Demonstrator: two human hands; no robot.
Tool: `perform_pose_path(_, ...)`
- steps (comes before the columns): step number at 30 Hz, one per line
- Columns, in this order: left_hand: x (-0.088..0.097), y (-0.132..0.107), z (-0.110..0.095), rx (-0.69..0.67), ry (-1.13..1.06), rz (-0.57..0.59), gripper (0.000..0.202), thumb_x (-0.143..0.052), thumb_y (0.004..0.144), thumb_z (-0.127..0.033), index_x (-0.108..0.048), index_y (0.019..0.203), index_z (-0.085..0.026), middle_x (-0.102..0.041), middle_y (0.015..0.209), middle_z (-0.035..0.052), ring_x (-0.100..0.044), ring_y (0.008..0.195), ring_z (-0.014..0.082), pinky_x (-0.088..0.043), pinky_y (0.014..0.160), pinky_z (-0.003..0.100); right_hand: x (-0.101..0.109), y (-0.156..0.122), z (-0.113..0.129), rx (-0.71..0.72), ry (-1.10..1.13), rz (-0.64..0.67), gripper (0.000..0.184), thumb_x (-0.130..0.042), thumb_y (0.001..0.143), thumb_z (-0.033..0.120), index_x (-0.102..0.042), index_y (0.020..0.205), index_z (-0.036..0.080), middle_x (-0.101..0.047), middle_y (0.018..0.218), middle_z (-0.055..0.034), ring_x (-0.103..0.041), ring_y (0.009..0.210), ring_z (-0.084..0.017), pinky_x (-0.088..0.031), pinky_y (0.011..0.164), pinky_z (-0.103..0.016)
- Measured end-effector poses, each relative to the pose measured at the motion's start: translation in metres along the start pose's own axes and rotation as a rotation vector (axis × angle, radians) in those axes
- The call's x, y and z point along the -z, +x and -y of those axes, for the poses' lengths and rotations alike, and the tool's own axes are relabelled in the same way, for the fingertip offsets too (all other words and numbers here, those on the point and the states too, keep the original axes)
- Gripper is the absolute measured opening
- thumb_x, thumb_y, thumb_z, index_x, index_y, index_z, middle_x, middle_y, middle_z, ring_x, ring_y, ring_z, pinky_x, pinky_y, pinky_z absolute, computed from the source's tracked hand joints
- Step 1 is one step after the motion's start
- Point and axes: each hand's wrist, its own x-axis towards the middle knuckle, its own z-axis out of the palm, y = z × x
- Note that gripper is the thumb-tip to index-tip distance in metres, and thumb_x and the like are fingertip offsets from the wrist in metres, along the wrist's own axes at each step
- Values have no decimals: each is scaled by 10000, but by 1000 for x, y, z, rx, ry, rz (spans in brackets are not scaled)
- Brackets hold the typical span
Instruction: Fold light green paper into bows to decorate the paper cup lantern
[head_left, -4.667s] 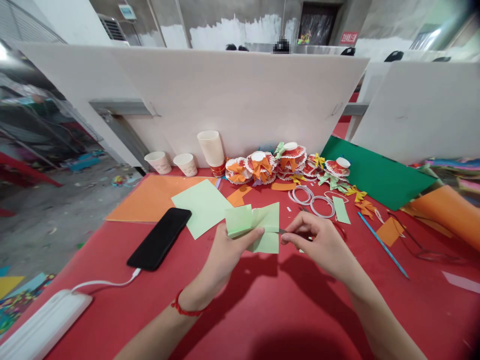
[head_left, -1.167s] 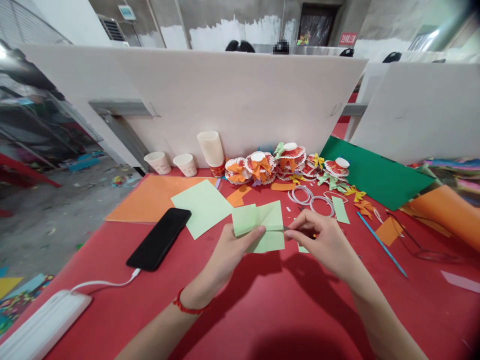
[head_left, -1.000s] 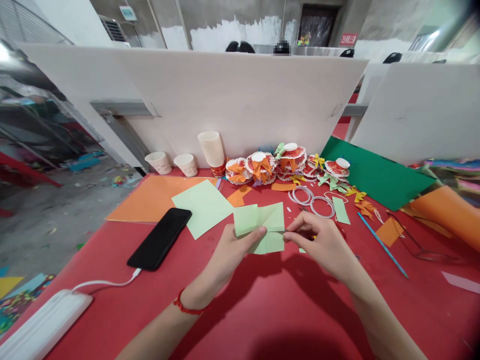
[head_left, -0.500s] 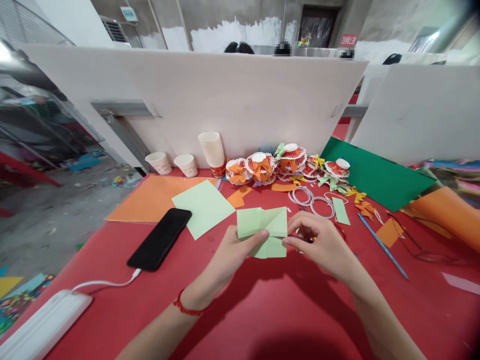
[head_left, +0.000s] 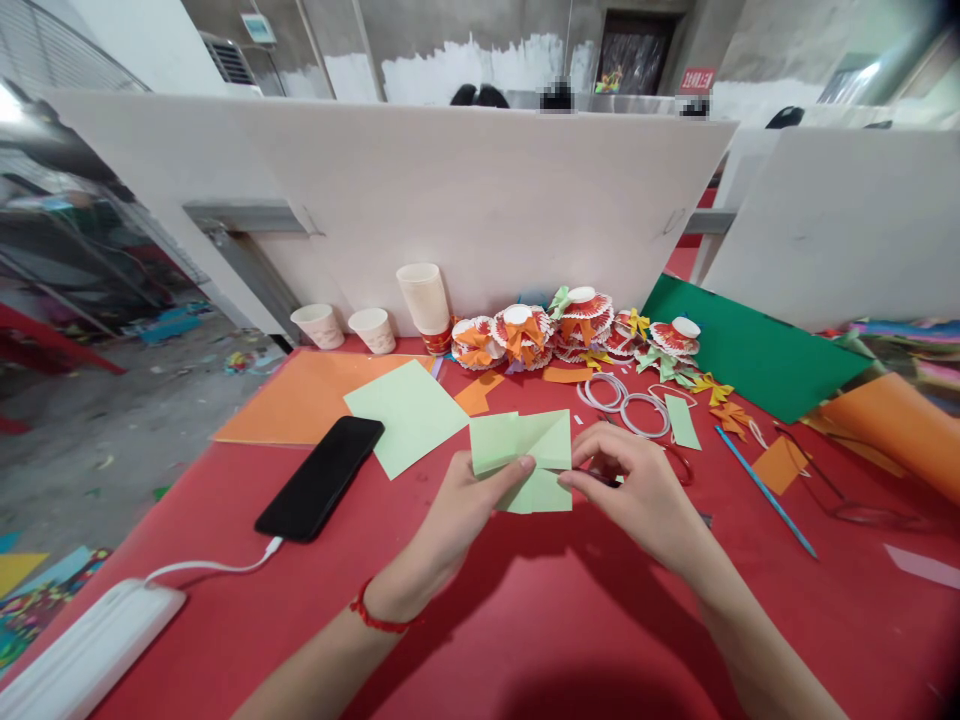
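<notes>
My left hand (head_left: 457, 510) pinches a folded piece of light green paper (head_left: 517, 445) just above the red table (head_left: 562, 630), with the thumb on top. My right hand (head_left: 637, 490) is closed at the paper's right edge, its fingers curled round what looks like small scissors (head_left: 604, 481). Only a dark bit of them shows under the fingers. A red cord circles my left wrist.
A black phone (head_left: 319, 490) on a white cable lies to the left, beside a light green sheet (head_left: 405, 410) and an orange sheet (head_left: 292, 400). Paper cups (head_left: 424, 300), paper ornaments (head_left: 570, 325), white rings (head_left: 622, 400), a blue pencil (head_left: 765, 490) and a dark green sheet (head_left: 750, 345) lie further back. A white partition (head_left: 487, 200) stands behind them.
The green paper has shifted slightly right and turned in my left hand. My right hand has closed in on the paper's right edge, and the thin blade seen earlier is now hidden.
</notes>
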Motion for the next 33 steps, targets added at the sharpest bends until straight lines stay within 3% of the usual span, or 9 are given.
perform_pose_path(8, -1, -2, 1, 8, -45, -96, 168, -761, 696, -321, -743, 754, -165, -701, 644, 2, -626, 645, 137, -473, 598, 204, -1, 0, -1, 13, 28, -8, 172, -645, 773, 141, -540, 650, 198, -584, 663, 16, -492, 559, -115, -362, 521, -250)
perform_pose_path(15, 2, -1, 2, -8, 4, -3, 210, -718, 740, -346, -740, 824, -154, -752, 796, 59, -659, 747, 185, -507, 710, 268, -1, 0, -1, 12, 27, 1, 195, -659, 774, 139, -531, 639, 196, -578, 653, 22, -495, 565, -115, -363, 531, -254)
perform_pose_path(33, 3, 0, 2, -1, 11, -9, 188, -724, 741, -337, -739, 812, -164, -751, 767, 32, -663, 734, 169, -507, 674, 242, 0, -1, 0, 11, 19, 10, 196, -666, 760, 109, -544, 630, 191, -575, 661, 26, -486, 572, -111, -359, 530, -251)
